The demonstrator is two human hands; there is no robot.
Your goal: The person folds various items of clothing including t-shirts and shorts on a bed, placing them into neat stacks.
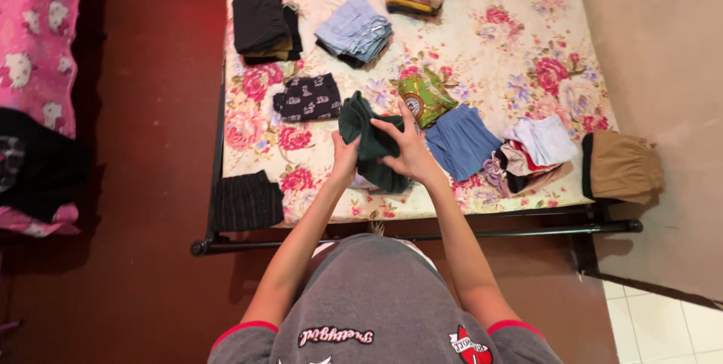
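One head-worn camera looks steeply down from above the person's grey shirt [373,296] at 6 o'clock, facing toward 12 o'clock over a floral-sheeted bed [482,55]. It sits fairly high, taking in the whole mattress foot, the red-brown floor [151,183] at 9 o'clock.

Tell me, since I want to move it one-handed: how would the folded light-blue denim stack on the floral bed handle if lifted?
The folded light-blue denim stack looks soft, so it would probably sag at the edges. Its loose layers might slide apart. It seems unlikely to roll on the flat floral bed.
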